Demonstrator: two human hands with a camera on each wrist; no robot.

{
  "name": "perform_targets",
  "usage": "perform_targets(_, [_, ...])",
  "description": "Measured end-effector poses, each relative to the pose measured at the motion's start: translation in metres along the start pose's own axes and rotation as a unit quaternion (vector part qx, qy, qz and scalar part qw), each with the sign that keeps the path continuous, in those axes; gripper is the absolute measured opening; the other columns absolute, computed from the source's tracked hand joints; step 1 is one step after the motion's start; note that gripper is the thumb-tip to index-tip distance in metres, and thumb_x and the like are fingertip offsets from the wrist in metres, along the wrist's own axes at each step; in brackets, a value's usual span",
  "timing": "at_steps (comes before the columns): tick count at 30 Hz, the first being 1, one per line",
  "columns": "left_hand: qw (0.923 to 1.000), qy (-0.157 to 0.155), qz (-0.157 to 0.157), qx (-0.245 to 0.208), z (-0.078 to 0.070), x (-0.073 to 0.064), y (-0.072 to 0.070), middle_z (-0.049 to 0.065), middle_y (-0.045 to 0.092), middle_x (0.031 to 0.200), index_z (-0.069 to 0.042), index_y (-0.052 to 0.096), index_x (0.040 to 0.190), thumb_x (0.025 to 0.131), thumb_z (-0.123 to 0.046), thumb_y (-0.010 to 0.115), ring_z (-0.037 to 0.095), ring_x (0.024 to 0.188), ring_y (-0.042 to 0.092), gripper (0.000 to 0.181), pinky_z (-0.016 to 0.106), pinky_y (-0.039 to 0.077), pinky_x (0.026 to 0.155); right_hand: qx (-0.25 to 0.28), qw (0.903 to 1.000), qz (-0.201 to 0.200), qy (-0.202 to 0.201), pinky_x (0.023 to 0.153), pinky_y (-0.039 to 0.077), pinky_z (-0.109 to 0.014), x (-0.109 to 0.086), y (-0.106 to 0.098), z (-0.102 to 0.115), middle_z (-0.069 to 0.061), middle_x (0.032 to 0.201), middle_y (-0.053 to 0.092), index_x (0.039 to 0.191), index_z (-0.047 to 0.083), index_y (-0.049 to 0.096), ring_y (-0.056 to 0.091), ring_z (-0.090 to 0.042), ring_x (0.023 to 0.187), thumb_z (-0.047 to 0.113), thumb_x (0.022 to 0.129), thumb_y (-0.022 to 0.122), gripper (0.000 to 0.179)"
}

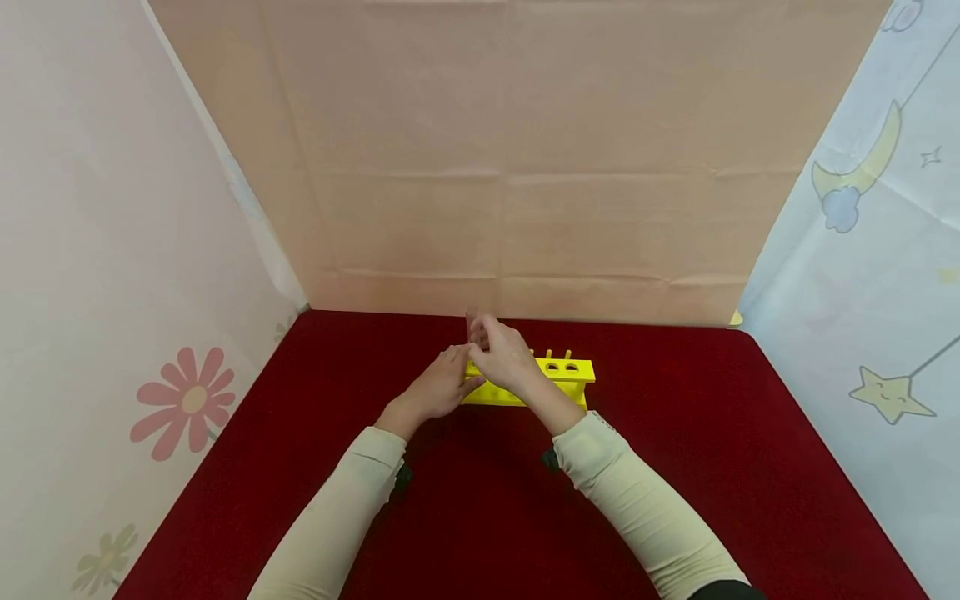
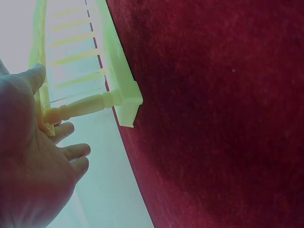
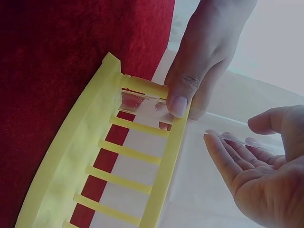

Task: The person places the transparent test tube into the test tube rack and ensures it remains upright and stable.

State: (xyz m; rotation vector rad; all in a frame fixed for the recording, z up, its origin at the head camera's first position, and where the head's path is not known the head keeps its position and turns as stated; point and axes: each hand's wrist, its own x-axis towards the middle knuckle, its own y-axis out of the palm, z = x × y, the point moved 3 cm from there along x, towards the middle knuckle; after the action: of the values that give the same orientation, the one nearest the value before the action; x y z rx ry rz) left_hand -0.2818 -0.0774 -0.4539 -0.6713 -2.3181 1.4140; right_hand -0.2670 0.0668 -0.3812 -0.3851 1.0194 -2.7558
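A yellow test tube rack (image 1: pixel 585 372) stands on the red cloth, with round holes in its upper board and a row of pegs. My left hand (image 1: pixel 437 386) grips the rack's left end; in the right wrist view its thumb (image 3: pixel 179 102) presses on the upper board. Through the end hole runs a clear test tube (image 3: pixel 133 101), its closed end down at the rack's base. Around the tube's upper part, my right hand (image 3: pixel 270 175) has its fingers loosely extended and its thumb apart from them. The tube's upper end (image 1: pixel 472 321) shows behind that hand in the head view.
A red cloth (image 1: pixel 480 500) covers the table. Behind it rises a tan creased backdrop (image 1: pixel 510 167), with pale printed sheets on the left (image 1: pixel 90 250) and right (image 1: pixel 847 317).
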Motion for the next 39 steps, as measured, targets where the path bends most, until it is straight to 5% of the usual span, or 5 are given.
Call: perform_targets(39, [0.9998, 0.014, -0.015, -0.006, -0.0035, -0.0007, -0.0031, 0.012, 0.045, 0.145, -0.007, 0.032, 0.151, 0.106, -0.040, 0.049, 0.027, 0.133, 0.045, 0.058, 0.045, 0.039, 0.113, -0.010, 0.9998, 0.015, 0.011, 0.085, 0.056, -0.040, -0.0003, 0.0048, -0.0045, -0.006, 0.110, 0.068, 0.113, 0.012, 0.057, 0.064, -0.023, 0.103, 0.017, 0.099, 0.064, 0.017])
